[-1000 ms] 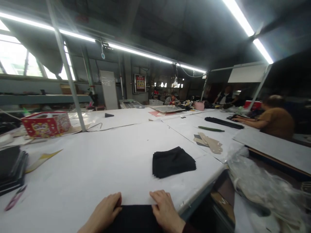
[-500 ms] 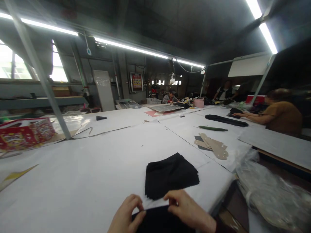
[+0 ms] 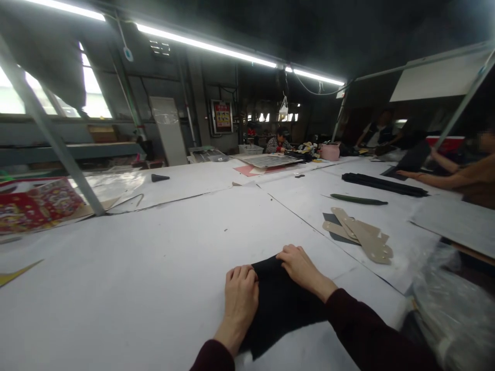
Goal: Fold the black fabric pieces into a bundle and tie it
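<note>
**A:** Start at the left. What's over there?

**B:** A red printed box (image 3: 36, 203) sits on the white desk (image 3: 154, 257) at the far left edge, beside a slanted metal post (image 3: 58, 149). Its open top shows, but I cannot tell what is inside. A yellow paper scrap (image 3: 17, 272) lies in front of it, nearer the camera.

**A:** And the hands?

**B:** Both rest on a stack of black fabric pieces (image 3: 280, 304) lying flat on the desk, low in the middle of the view. The left hand (image 3: 240, 294) lies palm down on the stack's left edge, fingers bent over the far edge; that grip is loose, pressing rather than pinching anything. The right hand (image 3: 301, 267) lies on the far right corner of the stack, fingers curled down onto the cloth, likewise pressing without closing round it. Dark red sleeves cover both forearms.

**A:** Further right?

**B:** Tan cardboard patterns (image 3: 361, 237) overlap on a dark piece, well apart from the stack. Beyond them lies a green strip (image 3: 359, 199), then a long black fabric roll (image 3: 384, 184). A pink tub (image 3: 330, 152) stands at the far end of the desk; what it holds is too small to tell. At the right edge a co-worker's arm (image 3: 433, 179) reaches across the desk, and crumpled clear plastic (image 3: 456, 314) hangs off the near right corner.
</note>
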The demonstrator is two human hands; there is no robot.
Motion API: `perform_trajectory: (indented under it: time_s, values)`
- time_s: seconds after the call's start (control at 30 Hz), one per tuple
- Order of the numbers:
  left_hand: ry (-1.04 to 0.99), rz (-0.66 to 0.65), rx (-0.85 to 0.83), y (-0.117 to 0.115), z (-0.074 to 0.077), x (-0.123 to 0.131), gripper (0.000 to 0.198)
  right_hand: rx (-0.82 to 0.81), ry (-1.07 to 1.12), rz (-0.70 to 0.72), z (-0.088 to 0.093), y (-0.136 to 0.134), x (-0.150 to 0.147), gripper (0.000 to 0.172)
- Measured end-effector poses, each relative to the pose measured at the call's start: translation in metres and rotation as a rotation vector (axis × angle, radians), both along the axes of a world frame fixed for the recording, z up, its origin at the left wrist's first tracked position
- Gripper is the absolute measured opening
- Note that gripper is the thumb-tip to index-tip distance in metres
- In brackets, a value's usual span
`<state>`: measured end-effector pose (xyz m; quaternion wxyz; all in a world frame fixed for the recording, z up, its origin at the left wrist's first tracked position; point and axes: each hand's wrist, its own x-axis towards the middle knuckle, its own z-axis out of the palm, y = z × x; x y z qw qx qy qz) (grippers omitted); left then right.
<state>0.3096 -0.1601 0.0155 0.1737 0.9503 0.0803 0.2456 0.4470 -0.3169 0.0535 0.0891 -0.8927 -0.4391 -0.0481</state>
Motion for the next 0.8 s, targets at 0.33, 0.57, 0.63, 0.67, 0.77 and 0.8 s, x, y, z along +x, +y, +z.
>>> perform_trajectory:
  time_s: [0.33,0.57,0.63,0.67,0.77,0.8]
  values:
    - [0.040,-0.033,-0.014,0.008,0.004,0.000,0.022,0.237,-0.068,0.035,-0.016,-0.016,-0.009,0.014]
    - [0.093,-0.035,-0.048,0.014,0.006,0.021,0.012,0.155,-0.016,-0.073,-0.012,-0.009,0.003,0.014]
    - [0.145,-0.017,-0.078,0.015,0.012,0.025,0.013,0.153,-0.002,-0.065,-0.016,-0.009,0.008,0.017]
    - [0.156,-0.020,-0.068,0.015,0.019,0.023,0.016,0.153,0.003,-0.052,-0.020,-0.011,0.010,0.019]
    - [0.116,-0.122,0.137,0.009,0.045,0.005,0.031,0.203,-0.035,0.004,-0.045,-0.017,0.019,0.025]
    - [0.116,-0.180,0.246,0.004,0.052,-0.001,0.035,0.269,-0.068,0.015,-0.059,-0.013,0.023,0.025]
